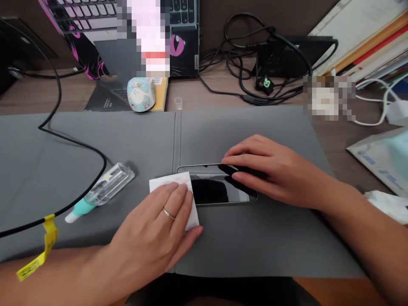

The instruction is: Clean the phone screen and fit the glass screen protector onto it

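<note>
A smartphone point(210, 191) with a dark, glossy screen lies flat on the grey desk mat point(255, 242). My left hand point(159, 216), a ring on one finger, presses a folded white wipe point(193, 212) down over the phone's left end. Its fingers lie close together on the wipe, with the thumb out at the near side. Over the phone's right end is my right hand point(270, 170), fingers apart, its fingertips touching or just over the far edge and screen. To the left, a clear spray bottle point(110, 185) with a turquoise collar lies on its side.
A black cable point(103, 157) with a yellow tag point(49, 238) crosses the mat's left side. Behind stand a laptop point(183, 46), a patterned light-blue mouse point(140, 94) and a small clear cap point(178, 103). Tangled cables, books point(382, 46) and a packet point(379, 157) are at the right.
</note>
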